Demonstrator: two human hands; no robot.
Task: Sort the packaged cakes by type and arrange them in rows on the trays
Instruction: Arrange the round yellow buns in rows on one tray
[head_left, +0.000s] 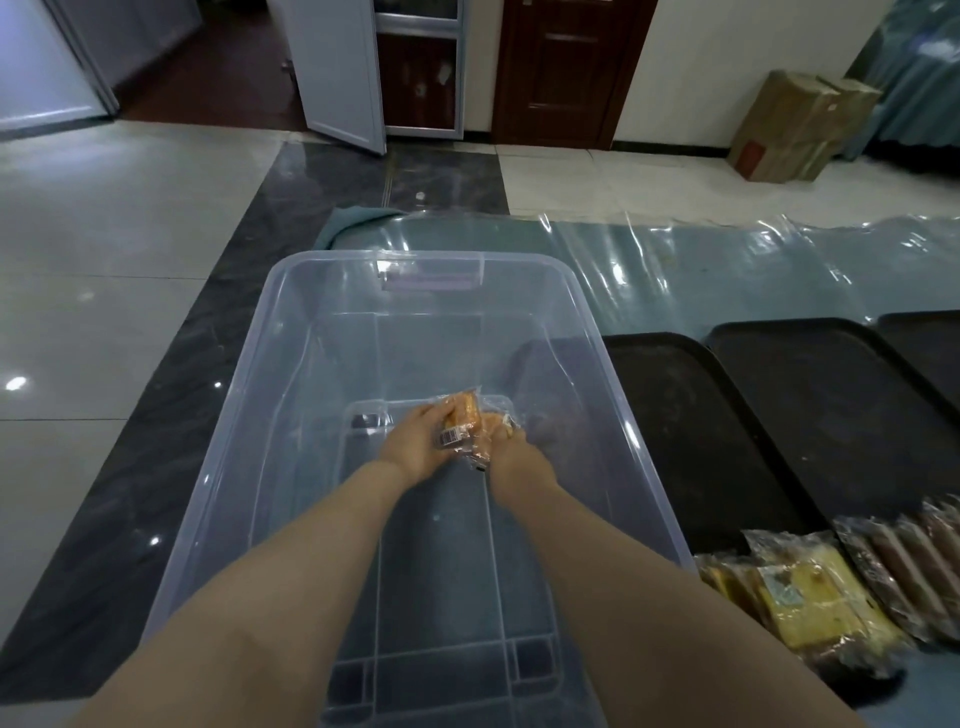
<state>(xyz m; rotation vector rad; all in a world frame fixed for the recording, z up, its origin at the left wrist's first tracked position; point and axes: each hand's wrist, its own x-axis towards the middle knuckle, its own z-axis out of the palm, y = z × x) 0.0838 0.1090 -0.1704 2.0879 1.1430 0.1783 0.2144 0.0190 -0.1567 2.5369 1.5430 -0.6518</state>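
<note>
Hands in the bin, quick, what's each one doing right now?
Left hand: grips a packaged orange cake.
Right hand: grips a second orange cake packet.

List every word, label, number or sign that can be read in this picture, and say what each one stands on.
None can be read.
Barcode sticker on the orange cake packet that the left hand holds: too small and blurred.
Pale label on the yellow cake packet on the tray: blurred.
Red patch on the cardboard box: no legible print.

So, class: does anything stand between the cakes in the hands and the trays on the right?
Yes: the bin's right wall. Both hands hold the cakes low inside it, and the trays lie outside.
</note>
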